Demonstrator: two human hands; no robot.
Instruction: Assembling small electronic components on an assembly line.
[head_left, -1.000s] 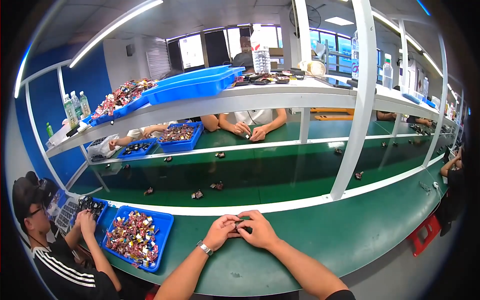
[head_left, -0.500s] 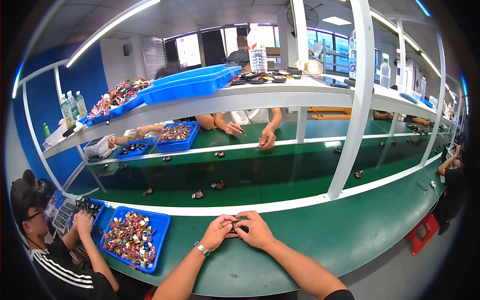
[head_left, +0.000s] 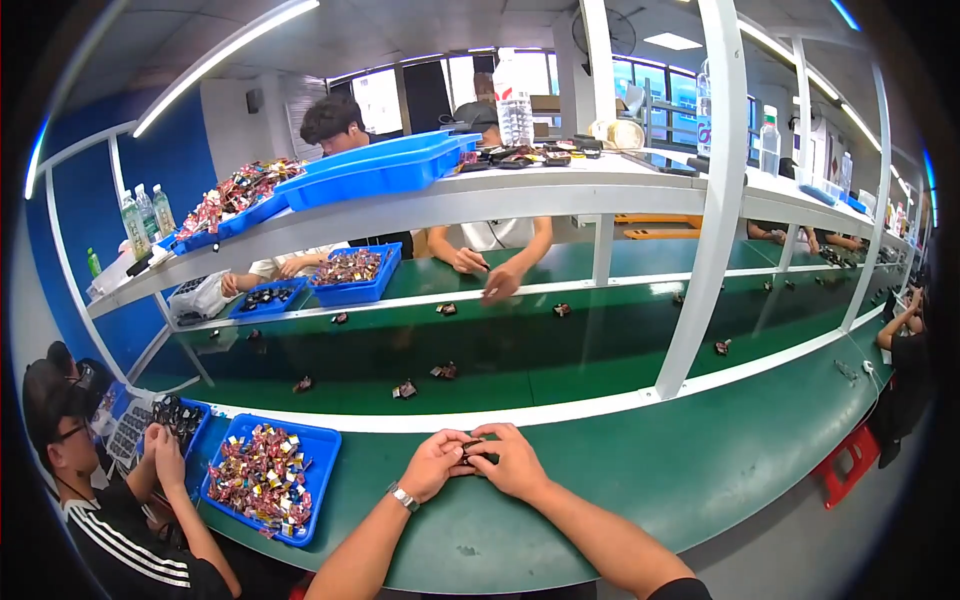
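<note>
Nearest, at the lower middle of the frame, two bare hands meet over the green bench (head_left: 620, 490). The left hand (head_left: 434, 466), with a watch (head_left: 402, 497) at its wrist, and the right hand (head_left: 512, 466) have their thumbs and fingertips drawn together, clamped on a small dark part (head_left: 467, 453) between them, just above the bench.

The part should be light and fairly stiff, easy to pinch but easy to drop if its faces are smooth; any thin bits on it could bend or tear. Its edges look the best hold, one side in each hand, with gentle pressure. What shows of it is blackish and small; the fingers hide most of it, so its full shape and any markings cannot be told.

At the lower left, a blue tray (head_left: 329, 455) on the bench holds a heap of small pieces (head_left: 258, 480) in dark red, white and yellow. Beyond it, at the left edge, a co-worker's hands (head_left: 166, 452) are close together; what they hold cannot be told.

Across the middle, a dark green belt (head_left: 560, 355) carries scattered pieces. On its far side another person's hand (head_left: 502, 284) is blurred over the belt's edge. Above, a white shelf (head_left: 520, 192) bears blue trays (head_left: 375, 172) and a bottle (head_left: 514, 112).
</note>
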